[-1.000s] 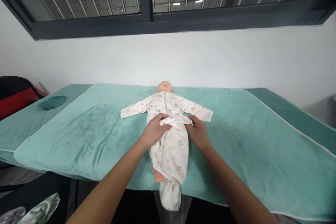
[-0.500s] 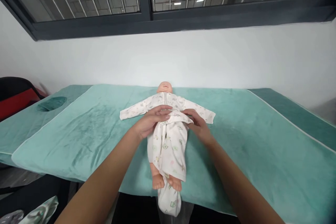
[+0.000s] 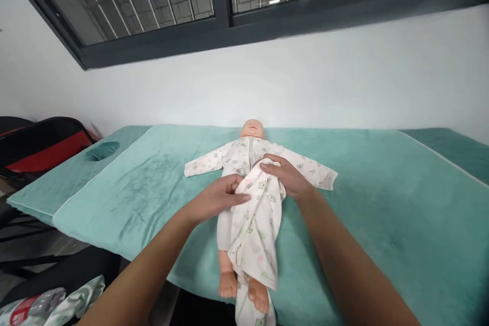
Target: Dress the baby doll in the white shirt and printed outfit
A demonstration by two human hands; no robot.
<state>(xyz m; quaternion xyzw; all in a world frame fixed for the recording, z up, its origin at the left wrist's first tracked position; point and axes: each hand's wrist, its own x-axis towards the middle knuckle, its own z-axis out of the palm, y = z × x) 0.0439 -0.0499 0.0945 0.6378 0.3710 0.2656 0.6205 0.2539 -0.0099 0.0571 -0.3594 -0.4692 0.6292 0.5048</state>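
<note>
A baby doll lies on its back, head toward the wall, in a white printed top with both sleeves spread. White printed baby garment cloth covers much of its legs; whether this joins the top I cannot tell. My right hand is closed on the cloth's gathered upper edge at the doll's belly. Lower on the left side, my left hand pinches the same cloth between thumb and fingers. The doll's bare feet stick out below, with more printed cloth hanging under them.
Teal plush covers the padded table, which has a face hole at its left end. Behind it stand a white wall and a barred window. At left are black-and-red chairs, a plastic bottle and a patterned cloth bundle.
My right hand has drawn the cloth's upper edge together and lifted it. My left hand has shifted down along the cloth's left side. The camera view has turned left.
</note>
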